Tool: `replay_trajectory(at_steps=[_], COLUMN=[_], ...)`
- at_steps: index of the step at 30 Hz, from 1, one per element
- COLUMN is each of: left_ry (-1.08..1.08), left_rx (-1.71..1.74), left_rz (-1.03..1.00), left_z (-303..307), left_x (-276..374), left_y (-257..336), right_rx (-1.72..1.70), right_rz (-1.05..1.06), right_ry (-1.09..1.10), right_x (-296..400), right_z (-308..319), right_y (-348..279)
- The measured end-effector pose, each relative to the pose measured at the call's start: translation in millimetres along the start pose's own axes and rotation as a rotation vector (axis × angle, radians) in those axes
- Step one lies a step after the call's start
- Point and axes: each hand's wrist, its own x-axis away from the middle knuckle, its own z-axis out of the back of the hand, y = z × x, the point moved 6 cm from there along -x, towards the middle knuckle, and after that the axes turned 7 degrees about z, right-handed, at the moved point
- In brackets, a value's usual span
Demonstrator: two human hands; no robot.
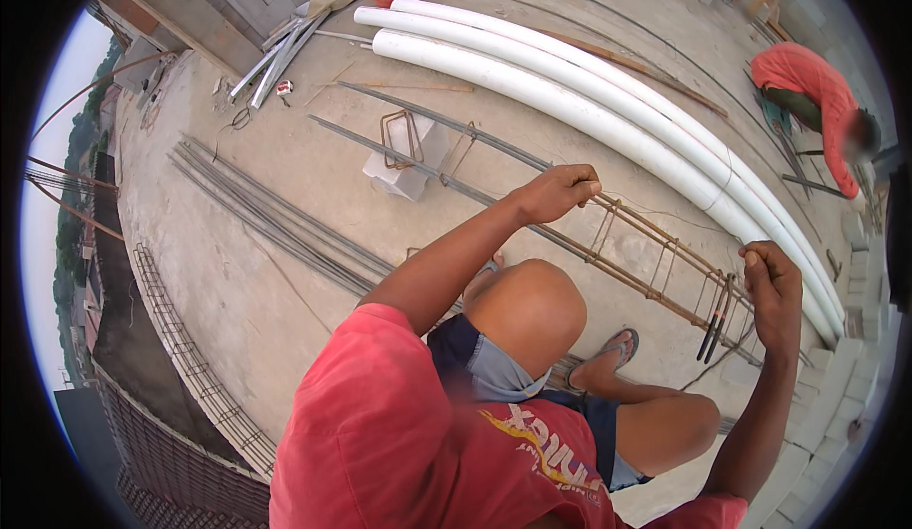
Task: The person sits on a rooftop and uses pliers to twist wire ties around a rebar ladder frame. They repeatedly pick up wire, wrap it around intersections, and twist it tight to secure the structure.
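Observation:
A long cage of reinforcing bars (627, 272) with wire-like stirrups lies across in front of my knees. My left hand (563, 193) is closed at its upper bar, where grey bars meet rusty brown ones. Near the cage's right end, my right hand (773, 280) is raised with thumb and fingertips pinched together; whether a thin wire is between them is too small to tell. A loose thin tie wire (645, 210) curves between the two hands. Pincers with black handles (714, 326) hang on the cage beside my right hand. Two loose stirrups (400, 141) rest on a pale block (410, 166).
Thick white plastic pipes (541, 87) lie beyond the cage. Loose steel bars (278, 215) are on the floor to the left. A tape measure (285, 87) lies near metal profiles (285, 59). A co-worker (812, 94) bends over at right. The slab edge (192, 358) drops off at left.

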Motion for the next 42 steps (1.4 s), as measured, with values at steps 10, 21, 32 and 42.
replay_trajectory(at_steps=[10,21,32,42], left_ry=[0.157,0.224,0.241,0.266], left_rx=[-0.001,-0.230,-0.278,-0.325], left_rz=[-0.128,-0.223,-0.250,-0.225], left_z=[7.6,21.0,34.9,46.9], left_x=[-17.1,-28.0,-19.6,-12.2], left_y=[17.6,65.5,82.4,90.3], right_rx=[0.556,0.805,0.484,0.472], right_rz=[-0.032,-0.142,-0.078,-0.285], right_ry=[-0.081,-0.256,-0.357,-0.167], right_x=[2.6,53.6,73.5,77.5], right_z=[8.3,5.9,-11.3,8.5], right_y=[41.1,61.1,54.1,82.7])
